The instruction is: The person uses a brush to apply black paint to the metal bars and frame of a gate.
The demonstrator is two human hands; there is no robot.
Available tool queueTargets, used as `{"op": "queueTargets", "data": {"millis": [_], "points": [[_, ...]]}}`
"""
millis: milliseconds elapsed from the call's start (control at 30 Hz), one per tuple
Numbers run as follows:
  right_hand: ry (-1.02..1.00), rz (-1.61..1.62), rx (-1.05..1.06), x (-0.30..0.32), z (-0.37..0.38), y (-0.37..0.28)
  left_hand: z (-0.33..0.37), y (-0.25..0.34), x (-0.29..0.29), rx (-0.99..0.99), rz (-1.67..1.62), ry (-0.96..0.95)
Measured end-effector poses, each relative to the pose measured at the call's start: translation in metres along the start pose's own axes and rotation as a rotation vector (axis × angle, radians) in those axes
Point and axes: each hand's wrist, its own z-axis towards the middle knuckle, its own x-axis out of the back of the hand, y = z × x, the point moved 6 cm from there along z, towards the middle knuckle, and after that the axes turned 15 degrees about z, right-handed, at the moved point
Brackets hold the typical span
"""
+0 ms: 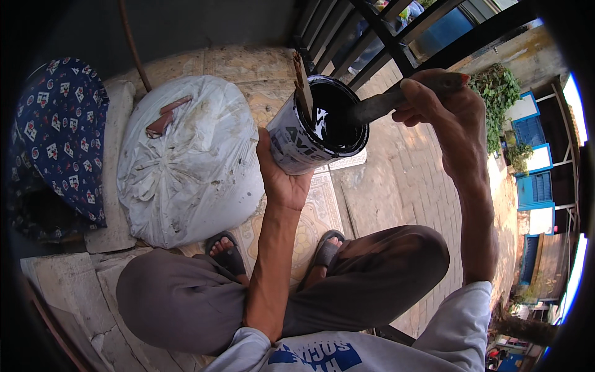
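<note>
My left hand point(285, 180) is wrapped round the lower side of a paint can point(291, 141), which it holds up tilted above the tiles. Glossy black paint point(331, 115) fills the can, and dark smears coat its rim. A flat wooden stick point(303, 93) leans out of the can at its left side. In my right hand point(437, 115) is a paintbrush point(384, 104), gripped by the handle. Its dark bristle end reaches over the can's right rim; whether the tip touches the paint I cannot tell.
A bulging white sack point(186, 167) stands to the left, beside a dark blue patterned cloth point(62, 136). Black metal railings point(384, 31) rise beyond the can. My sandalled feet point(226, 254) rest on patterned tiles. Brick paving point(409, 180) runs along the right, toward green plants point(496, 93).
</note>
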Motion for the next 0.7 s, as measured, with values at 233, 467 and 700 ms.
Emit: {"op": "queueTargets", "data": {"millis": [233, 467, 700], "points": [[-0.096, 0.348, -0.085, 0.029, -0.014, 0.036, -0.002, -0.001, -0.012, 0.014, -0.080, -0.042], [-0.459, 0.171, -0.021, 0.035, -0.021, 0.009, 0.000, -0.006, -0.001, 0.038, -0.009, -0.006], [-0.489, 0.126, 0.023, 0.041, -0.018, -0.003, -0.001, -0.008, -0.001, 0.048, 0.019, -0.016]]}}
